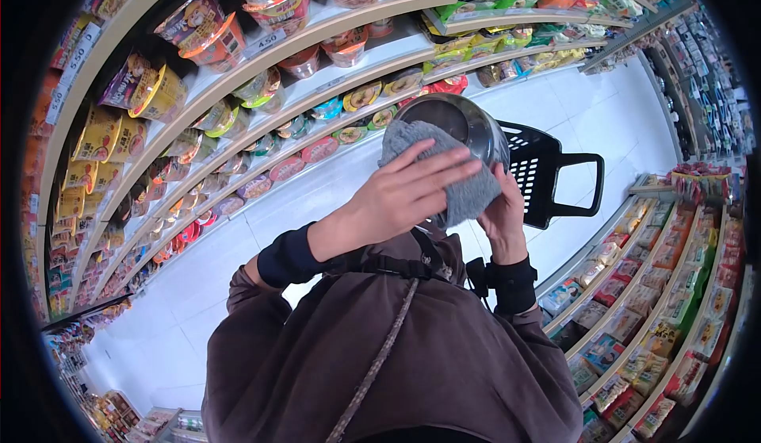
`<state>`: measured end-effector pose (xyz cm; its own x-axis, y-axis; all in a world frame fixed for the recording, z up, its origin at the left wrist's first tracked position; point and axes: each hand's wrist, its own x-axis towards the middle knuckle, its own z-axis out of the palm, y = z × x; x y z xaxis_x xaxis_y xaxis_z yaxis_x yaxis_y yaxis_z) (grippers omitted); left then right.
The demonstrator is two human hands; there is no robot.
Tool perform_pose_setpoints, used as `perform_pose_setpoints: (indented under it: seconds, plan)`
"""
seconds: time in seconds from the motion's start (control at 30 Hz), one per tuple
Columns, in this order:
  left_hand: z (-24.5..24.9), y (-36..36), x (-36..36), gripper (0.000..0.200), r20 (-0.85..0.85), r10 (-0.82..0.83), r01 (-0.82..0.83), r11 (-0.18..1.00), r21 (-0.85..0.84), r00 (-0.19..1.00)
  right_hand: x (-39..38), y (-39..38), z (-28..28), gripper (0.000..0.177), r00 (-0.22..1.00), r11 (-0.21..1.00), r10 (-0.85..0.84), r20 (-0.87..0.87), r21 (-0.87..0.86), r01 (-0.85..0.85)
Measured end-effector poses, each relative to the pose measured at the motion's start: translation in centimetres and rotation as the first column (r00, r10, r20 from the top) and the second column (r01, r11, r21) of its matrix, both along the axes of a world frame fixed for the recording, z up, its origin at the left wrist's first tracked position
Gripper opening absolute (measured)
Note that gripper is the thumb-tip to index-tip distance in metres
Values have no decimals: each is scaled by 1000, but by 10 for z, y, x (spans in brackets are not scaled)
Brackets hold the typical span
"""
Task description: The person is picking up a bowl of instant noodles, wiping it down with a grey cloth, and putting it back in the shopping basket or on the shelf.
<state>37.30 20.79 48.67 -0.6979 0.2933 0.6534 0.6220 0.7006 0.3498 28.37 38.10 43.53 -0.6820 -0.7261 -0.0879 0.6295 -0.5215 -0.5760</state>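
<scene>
A round, shiny metal bowl (483, 126) is held tilted in front of my chest. My left hand (404, 189) presses a grey cloth (469, 199) against its near side, with the fingers laid across the fabric. On the right, my right hand (505, 213) grips the lower edge of the bowl and cloth, its thumb side up; part of its fingers is hidden behind them. Beyond the bowl, a black plastic basket (533, 175) with a handle is partly covered by it.
Curved-looking shelves (341, 15) of cup noodles run along the left and front. Lower racks (626, 308) with packaged goods stand on the right. White tiled floor (567, 98) lies between them. Hanging goods (709, 86) fill the far right.
</scene>
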Motion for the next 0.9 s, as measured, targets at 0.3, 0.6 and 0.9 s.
perform_pose_setpoints:
  seconds: [0.3, 0.6, 0.9]
  plan:
    - [-1, -8, 10, 12, -39, -19, 16, 997, -72, 999, -2, 7, -4, 38, 998, 997, 4, -59, -81, -9]
    - [-2, -37, 6, 18, 52, 55, -54, 999, -5, 997, -4, 17, -3, 37, 995, 989, 14, -98, -142, -28]
    - [-8, -51, -5, 37, 155, 181, -209, 960, 185, 971, -2, 19, -9, 45, 992, 989, 75, -105, -120, -87]
